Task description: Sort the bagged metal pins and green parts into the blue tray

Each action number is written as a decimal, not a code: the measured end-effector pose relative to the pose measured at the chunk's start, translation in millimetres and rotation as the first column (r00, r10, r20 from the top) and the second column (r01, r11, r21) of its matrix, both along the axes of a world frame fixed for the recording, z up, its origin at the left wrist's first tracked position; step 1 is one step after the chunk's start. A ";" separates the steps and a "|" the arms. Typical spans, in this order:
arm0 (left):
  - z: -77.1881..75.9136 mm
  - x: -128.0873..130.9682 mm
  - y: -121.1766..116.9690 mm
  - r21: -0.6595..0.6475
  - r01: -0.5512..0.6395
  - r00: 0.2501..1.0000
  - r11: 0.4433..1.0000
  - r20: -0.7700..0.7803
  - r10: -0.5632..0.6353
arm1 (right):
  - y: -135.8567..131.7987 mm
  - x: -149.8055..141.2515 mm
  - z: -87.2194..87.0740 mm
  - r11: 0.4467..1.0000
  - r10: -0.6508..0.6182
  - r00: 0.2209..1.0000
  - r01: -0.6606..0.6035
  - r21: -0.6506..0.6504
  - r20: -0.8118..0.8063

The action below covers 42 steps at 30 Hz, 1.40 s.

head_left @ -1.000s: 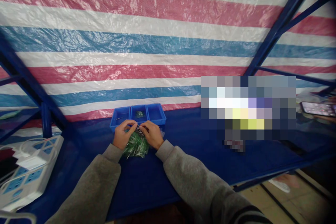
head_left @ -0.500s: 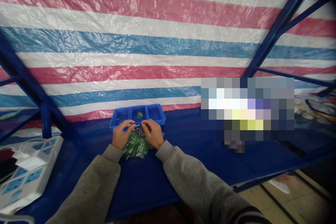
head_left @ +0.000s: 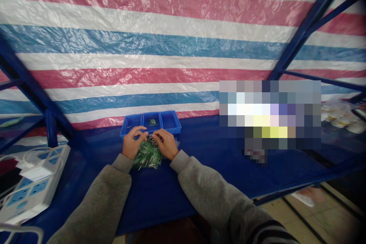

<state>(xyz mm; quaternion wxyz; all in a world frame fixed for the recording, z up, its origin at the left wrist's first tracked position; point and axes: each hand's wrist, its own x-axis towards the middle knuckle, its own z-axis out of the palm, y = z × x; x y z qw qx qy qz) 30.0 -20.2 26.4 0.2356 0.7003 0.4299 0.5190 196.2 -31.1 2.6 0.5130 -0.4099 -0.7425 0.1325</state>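
Both my hands are over a pile of small green parts with metal pins on the blue bench. My left hand has its fingers curled in a pinch at the top of the pile. My right hand is closed the same way, its fingertips meeting the left ones. Between the fingertips sits a small dark metal piece that I cannot make out. Just behind the hands stands a blue three-compartment tray; its middle compartment holds a small green part, its left one a thin pin.
A white power strip with blue sockets and cables lies at the left edge. Blue steel frame posts rise on both sides against a striped tarp. A blurred patch covers the right middle. White objects lie far right.
The hands have stayed together over the pile, with only small finger movement. The view has shifted slightly, and the phone seen at the far right earlier is out of sight.
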 end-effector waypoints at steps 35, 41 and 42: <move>-5.1 -4.6 -0.3 0.336 -0.062 0.944 0.940 -0.287 0.165 | 4.3 -0.1 -4.5 0.992 -0.129 0.985 0.129 -0.007 -0.113; -3.7 -4.5 -1.5 0.339 0.017 0.946 0.941 -0.309 0.094 | 2.1 -0.2 -2.6 0.997 -0.080 0.991 0.081 0.008 -0.103; -3.4 -4.3 -1.7 0.334 0.020 0.948 0.942 -0.306 0.089 | 1.7 -0.1 -2.3 0.997 -0.069 0.993 0.071 0.010 -0.093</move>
